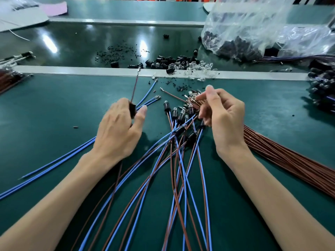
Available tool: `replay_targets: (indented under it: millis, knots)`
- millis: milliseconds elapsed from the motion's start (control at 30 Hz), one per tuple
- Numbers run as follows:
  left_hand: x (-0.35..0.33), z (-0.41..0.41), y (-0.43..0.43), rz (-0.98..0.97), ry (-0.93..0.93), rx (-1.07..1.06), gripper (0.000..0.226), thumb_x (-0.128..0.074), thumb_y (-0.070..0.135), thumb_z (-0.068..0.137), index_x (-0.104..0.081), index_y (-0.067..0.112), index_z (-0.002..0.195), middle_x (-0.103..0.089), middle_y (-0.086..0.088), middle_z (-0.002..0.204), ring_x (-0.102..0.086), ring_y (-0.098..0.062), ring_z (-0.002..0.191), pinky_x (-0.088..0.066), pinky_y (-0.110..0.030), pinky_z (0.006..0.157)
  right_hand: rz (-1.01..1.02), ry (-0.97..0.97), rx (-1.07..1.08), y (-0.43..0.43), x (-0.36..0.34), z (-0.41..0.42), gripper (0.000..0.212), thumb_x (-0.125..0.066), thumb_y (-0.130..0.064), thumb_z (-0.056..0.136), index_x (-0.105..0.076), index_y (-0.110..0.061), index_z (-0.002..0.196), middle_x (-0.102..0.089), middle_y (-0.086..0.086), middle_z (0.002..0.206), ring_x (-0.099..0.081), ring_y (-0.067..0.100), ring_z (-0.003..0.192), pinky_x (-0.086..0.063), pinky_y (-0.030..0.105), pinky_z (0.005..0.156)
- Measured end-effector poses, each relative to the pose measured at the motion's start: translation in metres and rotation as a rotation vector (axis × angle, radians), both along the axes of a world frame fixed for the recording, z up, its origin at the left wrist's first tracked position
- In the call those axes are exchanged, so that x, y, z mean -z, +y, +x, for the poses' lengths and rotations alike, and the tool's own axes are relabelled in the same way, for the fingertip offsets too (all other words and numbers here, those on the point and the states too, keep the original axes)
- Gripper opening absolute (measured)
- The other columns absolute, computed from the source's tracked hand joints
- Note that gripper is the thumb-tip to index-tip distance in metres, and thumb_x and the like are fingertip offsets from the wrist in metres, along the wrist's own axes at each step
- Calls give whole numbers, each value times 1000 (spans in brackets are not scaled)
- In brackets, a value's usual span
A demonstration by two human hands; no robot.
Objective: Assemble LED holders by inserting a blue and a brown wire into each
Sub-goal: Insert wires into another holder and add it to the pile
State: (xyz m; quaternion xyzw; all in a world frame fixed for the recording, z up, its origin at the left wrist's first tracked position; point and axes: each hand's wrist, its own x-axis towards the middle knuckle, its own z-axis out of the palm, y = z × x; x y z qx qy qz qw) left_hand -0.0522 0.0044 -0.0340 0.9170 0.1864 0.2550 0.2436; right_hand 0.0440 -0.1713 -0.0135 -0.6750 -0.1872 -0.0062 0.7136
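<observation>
Two hands work over the green desk (54,115). The left hand (116,134) has its grip clenched around a black holder (132,109), thumb and fingers curled on it, lifted just above the desk. One brown wire (134,87) stands up out of that holder, its metal end pointing away from the person. No blue wire shows in it, so by my reading this holder is half done.

The right hand (224,116) hovers over the terminal ends of the brown bundle (290,160), fingertips (202,96) curled in among them. Whether its grip has closed on a wire I cannot tell, as the metal ends crowd together there.

The likeliest slip is colour. The holder looks to need blue, yet the right hand sits at the brown stock, while the loose blue wires (151,100) lie just beside the left thumb. A second brown pushed in would spoil the pair.

Other risks follow from the clutter:
- Pulling one wire from the bundle may drag its neighbours out, since the terminals could snag each other.
- The finished holders (175,113) lie touching the bundle's ends under the right palm — a careless lift could tangle or scatter them.
- The standing brown wire looks loosely seated, and a tilt of the left hand might let it slide back.
- Black crumbs (181,87) litter the desk nearby and could foul a socket.
</observation>
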Motion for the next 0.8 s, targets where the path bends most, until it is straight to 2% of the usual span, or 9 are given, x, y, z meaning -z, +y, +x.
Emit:
replay_targets:
  millis: [67, 133, 233, 400, 500, 567, 667, 733, 800]
  knots:
    - [3, 0, 8, 148, 55, -68, 31, -57, 34, 90, -42, 8, 83, -41, -5, 82, -39, -26, 80, -26, -27, 73, -8, 11, 54, 1, 2, 1, 34, -51, -21, 99, -65, -17, 68, -54, -5, 47, -45, 8, 44, -35, 21, 48]
    - [4, 0, 12, 140, 83, -104, 28, -64, 28, 88, -47, 6, 84, -50, -12, 86, -48, -33, 83, -29, -30, 73, -30, -5, 70, 3, 5, 0, 35, -50, -20, 99, -65, -16, 68, -54, -6, 47, -46, 8, 45, -36, 22, 50]
    - [4, 2, 15, 109, 55, -121, 23, -66, 21, 88, -51, 4, 81, -64, -14, 83, -56, -37, 76, -34, -36, 66, -76, -46, 57, 6, 8, -2, 35, -50, -19, 99, -64, -16, 67, -52, -6, 46, -45, 8, 43, -37, 20, 49]
    - [7, 2, 13, 216, 32, -134, 24, -61, 19, 90, -43, 8, 78, -60, -20, 79, -43, -32, 67, -27, -36, 61, -157, -181, 60, 8, 11, -7, 32, -52, -15, 97, -65, -10, 69, -54, 5, 47, -46, 13, 42, -37, 22, 49]
    - [2, 2, 10, 192, -116, -109, 22, -61, 16, 90, -46, 7, 77, -62, -18, 75, -51, -36, 65, -29, -36, 59, -217, -335, 43, 8, 9, -11, 29, -53, -16, 95, -69, -6, 73, -54, 11, 47, -48, 24, 42, -39, 38, 46]
    - [-3, 1, 1, 48, -278, -35, 21, -60, 16, 87, -44, 15, 73, -62, -7, 72, -60, -35, 65, -41, -40, 60, -269, -393, -45, 14, 4, -15, 29, -55, -21, 94, -71, -6, 75, -55, 8, 47, -48, 23, 42, -38, 41, 46]
    - [-8, 2, -13, -114, -381, 61, 35, -58, 16, 85, -32, 34, 69, -54, 9, 70, -62, -31, 63, -50, -43, 62, -358, -296, -198, 28, -3, -23, 26, -61, -28, 92, -74, -9, 79, -59, 7, 49, -50, 14, 42, -42, 32, 51]
    - [-8, 2, -18, -160, -404, 108, 39, -58, 14, 86, -30, 35, 69, -54, 12, 71, -58, -27, 59, -49, -39, 60, -349, -180, -277, 35, -2, -26, 25, -62, -27, 93, -74, -10, 79, -58, 3, 46, -46, 5, 39, -36, 18, 47]
    - [-8, 1, -19, -206, -431, 185, 40, -58, 10, 86, -30, 34, 69, -56, 10, 73, -55, -22, 56, -47, -37, 57, -285, -82, -344, 37, 1, -28, 27, -60, -24, 94, -72, -7, 75, -55, -3, 45, -42, 5, 39, -34, 16, 48]
